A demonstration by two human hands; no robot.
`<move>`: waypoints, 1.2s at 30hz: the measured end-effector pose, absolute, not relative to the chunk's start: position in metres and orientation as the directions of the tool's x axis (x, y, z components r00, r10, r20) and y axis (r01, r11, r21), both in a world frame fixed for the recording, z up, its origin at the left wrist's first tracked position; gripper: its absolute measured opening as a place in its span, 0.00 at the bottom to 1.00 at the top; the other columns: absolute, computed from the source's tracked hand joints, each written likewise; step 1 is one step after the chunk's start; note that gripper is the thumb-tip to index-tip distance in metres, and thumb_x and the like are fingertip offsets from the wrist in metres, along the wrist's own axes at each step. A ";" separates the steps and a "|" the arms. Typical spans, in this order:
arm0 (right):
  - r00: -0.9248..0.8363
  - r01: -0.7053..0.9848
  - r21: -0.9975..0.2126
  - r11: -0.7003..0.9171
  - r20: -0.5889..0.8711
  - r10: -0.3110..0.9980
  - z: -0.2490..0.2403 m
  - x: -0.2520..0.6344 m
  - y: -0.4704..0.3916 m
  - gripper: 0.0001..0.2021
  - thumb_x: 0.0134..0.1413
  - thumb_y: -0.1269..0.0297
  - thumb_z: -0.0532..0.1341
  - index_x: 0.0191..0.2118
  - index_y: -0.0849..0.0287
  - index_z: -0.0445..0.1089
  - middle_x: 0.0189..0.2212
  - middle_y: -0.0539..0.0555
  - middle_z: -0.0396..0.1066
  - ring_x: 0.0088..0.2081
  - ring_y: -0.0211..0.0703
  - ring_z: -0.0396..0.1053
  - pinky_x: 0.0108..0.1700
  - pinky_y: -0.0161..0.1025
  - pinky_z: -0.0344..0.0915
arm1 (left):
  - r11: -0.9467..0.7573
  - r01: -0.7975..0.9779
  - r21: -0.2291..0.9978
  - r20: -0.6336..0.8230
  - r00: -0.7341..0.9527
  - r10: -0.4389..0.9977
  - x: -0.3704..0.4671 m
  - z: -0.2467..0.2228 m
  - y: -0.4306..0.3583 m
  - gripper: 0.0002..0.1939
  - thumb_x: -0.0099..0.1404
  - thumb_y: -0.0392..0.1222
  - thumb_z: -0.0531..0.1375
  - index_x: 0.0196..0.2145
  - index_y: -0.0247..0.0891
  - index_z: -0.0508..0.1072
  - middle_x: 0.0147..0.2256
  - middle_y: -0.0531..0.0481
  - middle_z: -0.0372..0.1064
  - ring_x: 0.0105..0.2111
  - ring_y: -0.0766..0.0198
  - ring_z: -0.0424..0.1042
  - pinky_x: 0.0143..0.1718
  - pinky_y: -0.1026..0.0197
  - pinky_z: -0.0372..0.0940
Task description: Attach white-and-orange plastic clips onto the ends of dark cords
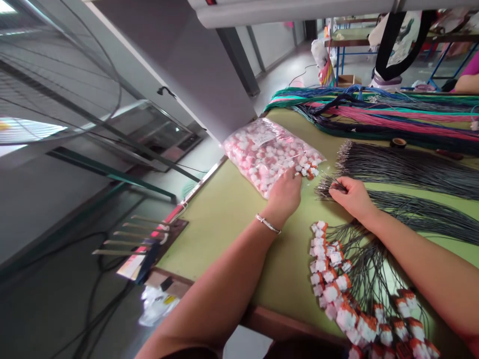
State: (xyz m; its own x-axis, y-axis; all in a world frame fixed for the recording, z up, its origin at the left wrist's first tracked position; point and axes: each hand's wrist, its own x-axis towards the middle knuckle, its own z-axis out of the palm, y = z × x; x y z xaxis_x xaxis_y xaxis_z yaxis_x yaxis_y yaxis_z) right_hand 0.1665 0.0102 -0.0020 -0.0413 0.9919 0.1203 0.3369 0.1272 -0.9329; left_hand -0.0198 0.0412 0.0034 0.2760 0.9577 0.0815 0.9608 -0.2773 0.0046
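Observation:
My left hand [286, 192], with a bracelet at the wrist, reaches to the front edge of a clear plastic bag [258, 149] full of white and pinkish connector housings. Its fingers are curled and partly hidden, and a small pale connector housing [298, 169] shows at the fingertips. Right beside them lies a small pile of white and orange housings [310, 170]. My right hand [352, 197] is closed around black wires near the metal-tipped ends of a bundle [411, 207]. Below my right forearm, several finished-looking white and orange connectors [333, 294] hang on black wires.
Another black wire bundle [407, 162] lies farther back, with a tape roll [398, 143] on it. Long blue, green and pink wires [374, 109] stretch across the table's back. A rack with metal prongs [130, 239] sits at the left table edge. Part of another person [467, 80] shows far right.

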 end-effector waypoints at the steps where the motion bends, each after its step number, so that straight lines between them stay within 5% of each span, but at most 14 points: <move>1: -0.040 0.343 -0.931 0.125 0.119 0.992 -0.001 0.166 0.010 0.08 0.42 0.60 0.59 0.22 0.59 0.64 0.16 0.45 0.57 0.22 0.34 0.52 0.25 0.34 0.51 | -0.296 0.955 0.031 0.118 0.291 0.949 -0.021 0.003 0.041 0.17 0.61 0.28 0.49 0.45 0.33 0.71 0.47 0.35 0.64 0.43 0.51 0.70 0.41 0.52 0.67; 5: -0.051 0.327 -0.933 0.151 0.143 0.988 0.000 0.167 0.010 0.10 0.43 0.58 0.60 0.21 0.60 0.65 0.16 0.46 0.57 0.22 0.34 0.51 0.25 0.34 0.50 | -0.449 0.871 0.200 0.375 0.355 0.856 -0.025 0.006 0.031 0.16 0.61 0.30 0.51 0.44 0.36 0.73 0.45 0.40 0.70 0.44 0.54 0.70 0.45 0.53 0.66; 8: -0.094 0.300 -0.936 0.185 0.164 0.982 -0.002 0.169 0.011 0.11 0.45 0.57 0.61 0.22 0.60 0.66 0.17 0.46 0.59 0.23 0.34 0.53 0.26 0.34 0.52 | -0.531 0.727 0.435 0.500 0.296 0.814 -0.023 0.012 0.019 0.15 0.61 0.34 0.54 0.43 0.39 0.75 0.38 0.44 0.73 0.40 0.59 0.71 0.42 0.57 0.67; 11: -0.127 0.305 -0.935 0.183 0.150 0.980 -0.002 0.170 0.011 0.11 0.44 0.58 0.62 0.21 0.60 0.66 0.17 0.46 0.60 0.23 0.34 0.54 0.27 0.33 0.52 | -0.435 0.529 0.728 0.374 0.225 0.900 -0.023 0.014 0.011 0.10 0.59 0.36 0.57 0.35 0.39 0.78 0.30 0.48 0.73 0.31 0.63 0.71 0.34 0.61 0.67; 14: -0.100 0.326 -0.931 0.167 0.141 0.985 -0.001 0.169 0.012 0.11 0.43 0.58 0.61 0.21 0.60 0.66 0.17 0.46 0.60 0.23 0.34 0.55 0.26 0.33 0.52 | -0.109 0.371 0.922 0.037 0.197 0.980 -0.025 0.013 0.010 0.07 0.58 0.40 0.60 0.33 0.37 0.77 0.18 0.53 0.67 0.18 0.68 0.65 0.21 0.65 0.62; 17: -0.083 0.331 -0.928 0.171 0.152 0.985 -0.001 0.168 0.012 0.10 0.43 0.58 0.61 0.22 0.60 0.67 0.18 0.47 0.62 0.23 0.34 0.55 0.26 0.33 0.52 | 0.075 0.272 0.959 -0.146 0.248 0.958 -0.024 0.012 0.012 0.08 0.56 0.43 0.63 0.31 0.35 0.76 0.15 0.56 0.62 0.13 0.71 0.61 0.16 0.67 0.57; 24: -0.216 0.470 -0.857 0.213 0.122 0.969 -0.011 0.167 0.010 0.11 0.46 0.57 0.61 0.28 0.61 0.74 0.16 0.46 0.60 0.21 0.33 0.52 0.24 0.33 0.48 | 0.042 0.238 0.970 -0.094 0.212 0.973 -0.012 0.005 0.010 0.04 0.55 0.39 0.63 0.27 0.36 0.73 0.13 0.58 0.61 0.12 0.74 0.59 0.14 0.69 0.54; 28: -0.226 0.500 -0.829 0.251 0.154 0.962 -0.012 0.166 0.011 0.13 0.47 0.56 0.61 0.22 0.60 0.72 0.15 0.46 0.58 0.21 0.33 0.53 0.25 0.34 0.49 | 0.139 0.085 0.987 -0.156 0.233 0.960 -0.008 0.000 0.011 0.07 0.56 0.41 0.64 0.26 0.35 0.71 0.14 0.58 0.62 0.12 0.74 0.59 0.14 0.70 0.54; 31: -0.162 0.393 -0.877 0.276 0.229 0.960 -0.008 0.166 0.011 0.11 0.46 0.57 0.61 0.22 0.60 0.71 0.21 0.49 0.65 0.25 0.36 0.60 0.28 0.34 0.55 | 0.293 -0.139 0.946 -0.251 0.260 0.933 -0.009 0.000 0.012 0.11 0.59 0.44 0.64 0.26 0.32 0.71 0.19 0.53 0.68 0.16 0.74 0.65 0.19 0.70 0.60; 36: -0.160 0.257 -0.961 0.097 0.057 0.985 -0.002 0.168 0.010 0.14 0.47 0.54 0.60 0.22 0.60 0.68 0.16 0.47 0.62 0.21 0.34 0.56 0.26 0.34 0.53 | 0.440 -0.367 0.820 -0.333 0.321 0.887 -0.012 0.004 0.013 0.04 0.57 0.34 0.64 0.28 0.29 0.74 0.28 0.47 0.73 0.27 0.71 0.72 0.33 0.68 0.68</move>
State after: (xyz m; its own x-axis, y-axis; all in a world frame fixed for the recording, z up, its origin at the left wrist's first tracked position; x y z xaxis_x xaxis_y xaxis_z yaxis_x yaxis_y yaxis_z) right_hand 0.1678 0.0099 -0.0022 -0.1604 0.9854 0.0567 0.2572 0.0972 -0.9615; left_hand -0.0118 0.0126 0.0045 0.3213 0.8866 -0.3326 -0.3666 0.4403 0.8196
